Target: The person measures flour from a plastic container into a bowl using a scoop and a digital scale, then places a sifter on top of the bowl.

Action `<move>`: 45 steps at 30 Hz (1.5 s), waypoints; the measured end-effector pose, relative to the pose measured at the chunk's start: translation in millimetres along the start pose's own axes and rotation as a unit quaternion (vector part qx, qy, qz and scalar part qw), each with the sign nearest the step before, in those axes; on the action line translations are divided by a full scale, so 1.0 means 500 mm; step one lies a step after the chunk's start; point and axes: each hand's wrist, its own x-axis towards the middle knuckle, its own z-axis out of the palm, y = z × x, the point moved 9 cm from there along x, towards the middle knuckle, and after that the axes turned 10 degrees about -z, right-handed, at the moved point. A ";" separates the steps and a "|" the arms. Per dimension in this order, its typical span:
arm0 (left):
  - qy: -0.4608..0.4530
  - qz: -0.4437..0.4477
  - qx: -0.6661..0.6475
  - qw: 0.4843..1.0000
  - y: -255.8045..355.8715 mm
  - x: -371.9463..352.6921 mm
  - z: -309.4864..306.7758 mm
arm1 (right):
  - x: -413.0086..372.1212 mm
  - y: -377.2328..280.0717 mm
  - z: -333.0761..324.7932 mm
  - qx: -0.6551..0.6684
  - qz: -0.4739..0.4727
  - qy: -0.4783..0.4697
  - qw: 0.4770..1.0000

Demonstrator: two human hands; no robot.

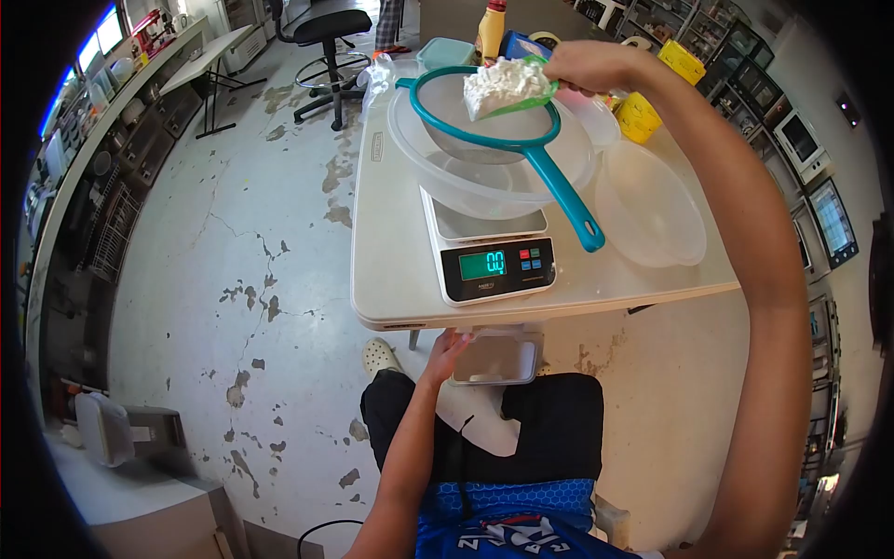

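Observation:
My right hand is closed on a green scoop heaped with lumpy white powder. It is held over a teal-rimmed strainer, whose handle points toward me. Under the strainer is a large translucent bowl, on a digital kitchen scale reading 0.0. Below the table's near edge, my left hand grips the left side of a clear plastic container above my lap. Some of its fingers are hidden behind the container.
A translucent lid lies on the white table, right of the bowl. Behind are a sauce bottle and yellow containers. A black stool stands on the floor at the back left, near another person's legs.

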 end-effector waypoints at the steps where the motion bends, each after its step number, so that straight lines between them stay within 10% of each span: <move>1: 0.003 -0.001 -0.004 1.000 -0.001 0.000 -0.001 | 0.008 -0.017 -0.009 -0.069 -0.023 0.005 0.997; 7: 0.003 0.002 -0.010 1.000 0.002 0.002 -0.001 | -0.013 -0.159 -0.041 -0.421 -0.051 0.143 0.894; 20: -0.002 0.007 -0.020 1.000 0.009 0.000 0.000 | -0.073 -0.242 -0.020 -0.540 -0.169 0.244 0.787; 28: 0.001 0.014 0.013 1.000 0.024 -0.004 0.001 | -0.136 -0.052 -0.089 -0.221 0.014 0.174 0.960; 32: -0.007 0.040 -0.001 0.999 0.029 -0.001 0.004 | -0.254 0.070 -0.076 -0.010 -0.041 0.212 0.976; 34: 0.001 0.025 -0.009 1.000 0.017 0.001 0.003 | -0.367 0.107 -0.041 0.229 0.133 0.211 0.941; 39: 0.013 -0.007 0.005 1.000 -0.002 -0.010 -0.011 | -0.634 0.170 0.069 0.268 0.177 0.261 0.910; 41: 0.005 -0.009 0.000 1.000 -0.010 0.000 -0.012 | -0.731 0.190 0.163 0.208 0.237 0.230 0.921; 45: 0.021 -0.001 0.028 0.999 -0.039 -0.005 -0.018 | -0.717 0.123 0.467 0.490 0.306 0.054 0.814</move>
